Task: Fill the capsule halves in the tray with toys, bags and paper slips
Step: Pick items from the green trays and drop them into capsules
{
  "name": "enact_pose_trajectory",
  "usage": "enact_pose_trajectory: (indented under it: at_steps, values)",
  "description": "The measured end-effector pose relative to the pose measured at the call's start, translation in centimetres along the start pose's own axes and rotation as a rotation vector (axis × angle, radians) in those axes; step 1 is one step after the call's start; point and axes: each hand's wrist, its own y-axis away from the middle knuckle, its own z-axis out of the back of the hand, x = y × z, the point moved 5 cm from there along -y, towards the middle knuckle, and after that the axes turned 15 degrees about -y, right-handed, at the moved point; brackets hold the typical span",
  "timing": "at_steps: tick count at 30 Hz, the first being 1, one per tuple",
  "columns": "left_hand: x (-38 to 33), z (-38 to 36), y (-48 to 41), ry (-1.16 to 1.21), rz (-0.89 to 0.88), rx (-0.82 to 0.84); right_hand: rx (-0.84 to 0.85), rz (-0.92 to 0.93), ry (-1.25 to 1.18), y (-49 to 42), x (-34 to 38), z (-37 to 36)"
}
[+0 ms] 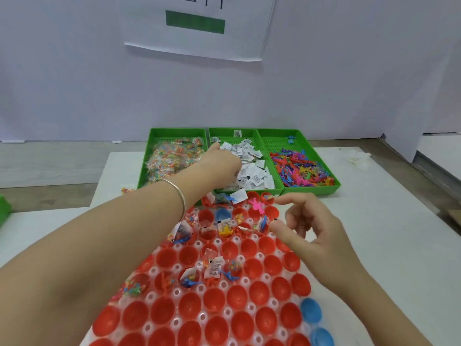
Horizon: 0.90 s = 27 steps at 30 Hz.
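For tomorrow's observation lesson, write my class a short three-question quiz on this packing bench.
1. True or false: the left hand reaches into the paper slips.
2. The big pile of toys lies: A left of the slips, B right of them, C behind them.
3. Fill in: most capsule halves in the tray are ____.
Key: 1 true; 2 B; 3 red.

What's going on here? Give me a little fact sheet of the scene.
Left hand: in the middle green bin, on paper slips; grip hidden
Right hand: over capsule tray, fingers loosely curled, apparently empty
Left bin: bags
Right bin: toys
Capsule halves: mostly red, few blue; some filled, many empty
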Motion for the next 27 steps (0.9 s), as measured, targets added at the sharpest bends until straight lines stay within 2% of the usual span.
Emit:
enact_pose_trajectory:
  at_steps: [4, 8, 12, 18, 22, 27]
  values:
    - [-0.2, -0.7, 0.3, 0.208, -0.027, 0.050, -0.068, 0.027, -0.066, 0.1, 0.0, 0.7]
    - [-0.4, -0.6, 0.3, 0.274, -0.029, 0.046, -0.102, 0.037, -0.101, 0.4, -0.1, 0.7]
    - [0.6, -0.1, 0.7, 0.236, 0.052, -0.036, -0.131, 0.034, -0.111, 0.6, -0.2, 0.9]
    - [2.2, 0.4, 2.0, 0.435, 0.148, -0.131, -0.174, -0.005, -0.206, 0.3, -0.9, 1.2]
    - [2.0, 0.9, 2.1, 0.446, 0.151, -0.165, -0.227, -0.024, -0.259, 0.2, -1.2, 1.3]
    - [1.6, 1.0, 2.0, 0.400, 0.162, -0.179, -0.199, -0.051, -0.264, 0.4, -1.2, 1.4]
